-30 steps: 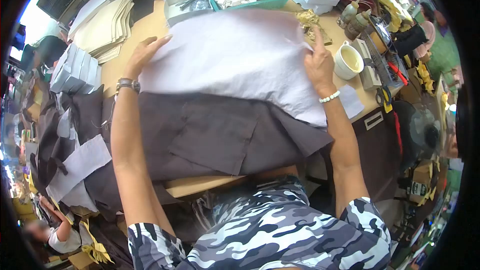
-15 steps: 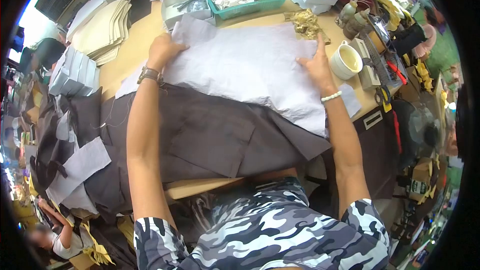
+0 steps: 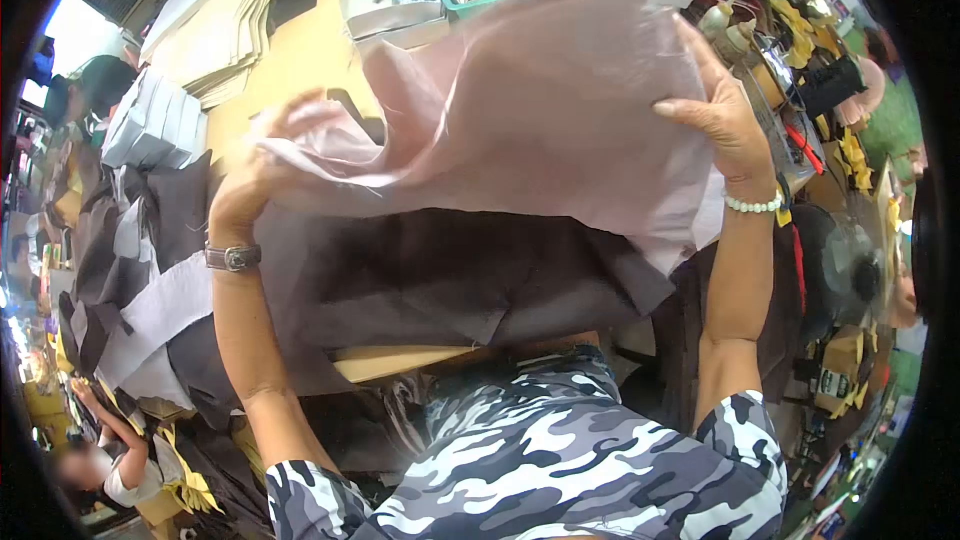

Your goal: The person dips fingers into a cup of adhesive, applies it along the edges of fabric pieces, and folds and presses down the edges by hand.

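A pale mauve piece of cloth (image 3: pixel 570 110) with frayed edges is lifted above the table between my two hands. My left hand (image 3: pixel 265 155), blurred by motion and wearing a watch or buckled strap, closes on its bunched left end, where the cloth folds over. My right hand (image 3: pixel 725 125), with a beaded bracelet at the wrist, pinches the right edge, thumb in front and fingers partly hidden behind. Beneath the raised piece, dark brown fabric (image 3: pixel 430 280) covers the front of the table. A lighter strip of cloth (image 3: pixel 160 325) lies over the brown fabric at the left.
At the back stand a white box (image 3: pixel 395 32) of small items and a teal basket (image 3: pixel 455 6). Stacked cream sheets (image 3: pixel 215 45) and white boxes (image 3: pixel 150 130) sit at the left. Bottles (image 3: pixel 716 16) are at the right. Another person's hands show at the top edge.
The cloth has risen from lying flat on the table, and its left end has folded over. My left hand moved left and nearer; my right hand moved right and up.
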Tool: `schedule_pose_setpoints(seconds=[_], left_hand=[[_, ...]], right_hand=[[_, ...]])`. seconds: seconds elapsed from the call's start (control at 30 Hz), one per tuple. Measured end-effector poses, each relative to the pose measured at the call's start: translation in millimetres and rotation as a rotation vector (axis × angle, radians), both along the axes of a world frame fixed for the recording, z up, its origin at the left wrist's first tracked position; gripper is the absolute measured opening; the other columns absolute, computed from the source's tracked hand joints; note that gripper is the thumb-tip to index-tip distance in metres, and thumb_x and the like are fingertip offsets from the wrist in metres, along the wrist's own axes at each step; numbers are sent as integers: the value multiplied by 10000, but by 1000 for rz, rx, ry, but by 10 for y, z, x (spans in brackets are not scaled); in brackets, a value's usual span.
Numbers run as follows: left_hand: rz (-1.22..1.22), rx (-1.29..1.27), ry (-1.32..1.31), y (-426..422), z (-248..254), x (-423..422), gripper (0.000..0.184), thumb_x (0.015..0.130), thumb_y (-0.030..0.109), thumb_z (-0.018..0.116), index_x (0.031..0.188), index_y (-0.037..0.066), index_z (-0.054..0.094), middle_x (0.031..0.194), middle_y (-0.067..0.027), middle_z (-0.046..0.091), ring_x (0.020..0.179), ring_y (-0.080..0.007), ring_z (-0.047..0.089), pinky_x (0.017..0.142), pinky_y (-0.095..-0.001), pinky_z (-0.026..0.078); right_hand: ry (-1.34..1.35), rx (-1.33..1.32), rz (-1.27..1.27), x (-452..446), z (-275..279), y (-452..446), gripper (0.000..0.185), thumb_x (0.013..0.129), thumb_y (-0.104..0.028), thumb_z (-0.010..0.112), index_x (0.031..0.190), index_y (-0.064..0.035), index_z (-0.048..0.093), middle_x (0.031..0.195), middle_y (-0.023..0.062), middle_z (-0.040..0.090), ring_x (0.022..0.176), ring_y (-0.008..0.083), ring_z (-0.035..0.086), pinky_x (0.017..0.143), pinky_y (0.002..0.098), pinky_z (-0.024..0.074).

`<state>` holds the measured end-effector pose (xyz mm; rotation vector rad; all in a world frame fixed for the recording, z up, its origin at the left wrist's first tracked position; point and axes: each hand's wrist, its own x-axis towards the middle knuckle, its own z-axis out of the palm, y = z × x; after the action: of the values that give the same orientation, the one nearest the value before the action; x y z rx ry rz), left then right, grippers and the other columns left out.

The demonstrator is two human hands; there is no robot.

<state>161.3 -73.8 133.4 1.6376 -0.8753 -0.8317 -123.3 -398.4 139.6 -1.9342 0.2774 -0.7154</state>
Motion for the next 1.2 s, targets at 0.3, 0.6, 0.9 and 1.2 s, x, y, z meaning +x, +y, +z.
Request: schedule_pose_setpoints(seconds=[0.3,0.6,0.9,1.2], left_hand=[[300,-25,-906,-213,507,1384,565,675,144,715,1197,10,545,1016,-86,641,901,-207,614,830,-331,477],[453,-271,-1107,354,1102,905,387,753,179,656,1079,-23,600,986,-127,651,886,-239,627,788,-353,489],[416,-281,-964,814,471,614,305,831,214,597,961,-56,655,957,-168,661,872,-271,641,747,-374,501],[151,287,-1033,1279,-544,-171,385,524,-150,421,776,11,664,855,-128,676,923,-295,626,832,-361,471]], right_hand=[[-379,-979,80,1452,317,-1205,422,762,-74,597,1172,-9,524,922,110,567,876,219,528,813,342,431],[-231,-689,-224,1328,1069,-907,371,755,-31,594,1125,-25,583,1096,137,555,1011,248,531,897,333,409],[-270,-836,51,866,-13,-67,339,747,11,591,1078,-41,642,1270,164,543,1146,278,533,981,323,388],[171,-612,324,173,-1248,898,671,635,115,487,1283,-62,485,1242,116,566,1107,295,552,975,439,398]])
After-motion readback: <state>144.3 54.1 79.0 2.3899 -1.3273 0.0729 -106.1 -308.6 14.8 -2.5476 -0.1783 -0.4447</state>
